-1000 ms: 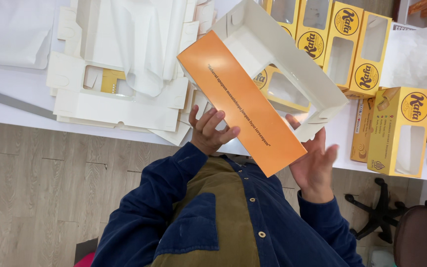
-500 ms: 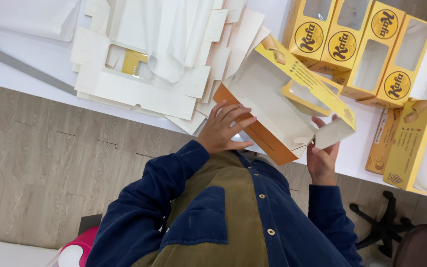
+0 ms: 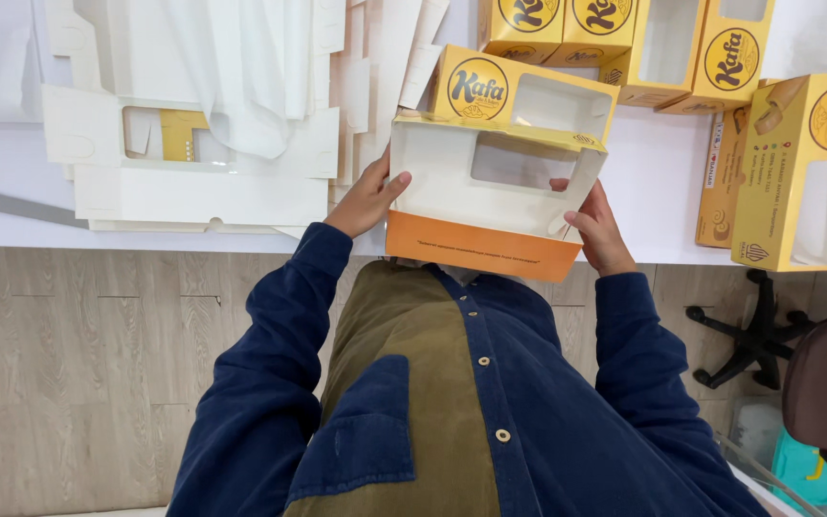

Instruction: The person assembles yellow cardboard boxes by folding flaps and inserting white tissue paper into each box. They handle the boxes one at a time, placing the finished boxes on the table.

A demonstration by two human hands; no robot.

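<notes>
I see a pale wood-plank floor [image 3: 98, 383] filling the lower part of the view, with a white desk [image 3: 662, 182] running across the top. On the desk's left lies a broad stack of flat white carton blanks [image 3: 203, 182], a clear plastic sheet [image 3: 241, 77] draped over them. Along the far right stand several finished yellow window boxes [image 3: 796, 172], some upright, some side by side. A dark office chair [image 3: 815, 373] sits at the right, off the desk edge. Over the near edge of the desk I hold a half-formed carton [image 3: 490, 191], white inside, with an orange front panel and a cut-out window, just in front of another yellow box. My left hand [image 3: 368, 199] is closed on its left wall, thumb inside. My right hand [image 3: 597, 228] grips the right wall, fingers wrapped around the edge.
</notes>
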